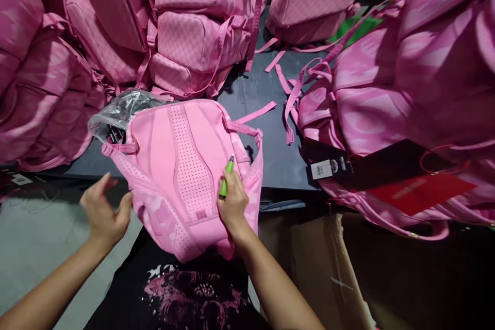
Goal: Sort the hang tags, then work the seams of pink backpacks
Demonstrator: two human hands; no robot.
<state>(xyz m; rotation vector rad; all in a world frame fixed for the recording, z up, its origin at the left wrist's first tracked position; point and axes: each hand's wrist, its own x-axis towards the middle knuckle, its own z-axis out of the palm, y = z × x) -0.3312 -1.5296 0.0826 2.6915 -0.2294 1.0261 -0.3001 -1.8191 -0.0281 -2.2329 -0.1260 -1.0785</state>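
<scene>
A pink backpack [162,154] lies in front of me with its padded back panel up, hanging partly over the table's near edge. Its dotted shoulder straps [135,172] run down both sides. In my right hand [233,198] is a slim green pen-like tool [229,175] with a metallic tip, held above the right part of the panel; its exact kind is unclear. My left hand [104,211] is just left of the bag, fingers curved and apart, holding nothing. Whether its thumb touches the bag I cannot tell.
Checked pink backpacks [185,36] are piled behind. More pink bags stand at left [46,93] and right [371,87], the latter with black and red tags [421,193]. Clear plastic [131,103] touches the backpack's far left corner. Below the grey table [278,165] is a cardboard box [317,252].
</scene>
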